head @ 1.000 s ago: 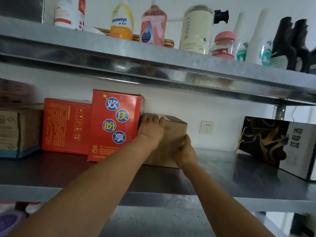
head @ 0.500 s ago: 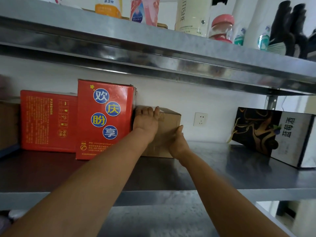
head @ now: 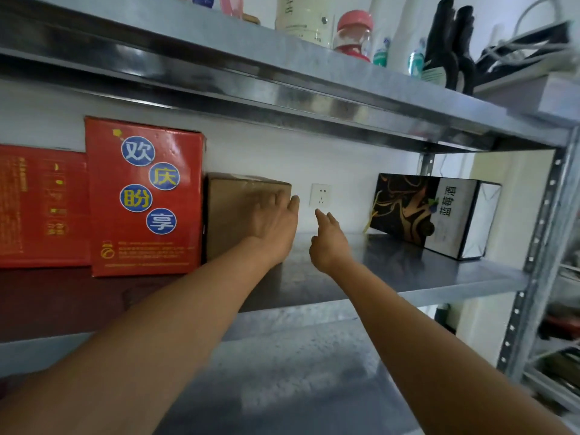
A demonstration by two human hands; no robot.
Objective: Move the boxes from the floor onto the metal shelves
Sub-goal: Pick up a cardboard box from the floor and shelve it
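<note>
Brown box [head: 232, 215] on the shelf [head: 408, 271] looks stiff and light, best gripped by opposite sides. Left hand [head: 273, 227] is at its front with fingers straight. Right hand [head: 329, 246] is spread and empty.

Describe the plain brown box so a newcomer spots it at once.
On the middle metal shelf, left of the wall socket and beside the tall red box with blue circles, stands the brown cardboard box. It alone is unprinted, and shorter than its red neighbour.

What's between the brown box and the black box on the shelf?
Head view: the right hand, above bare shelf; a wall socket behind.
</note>
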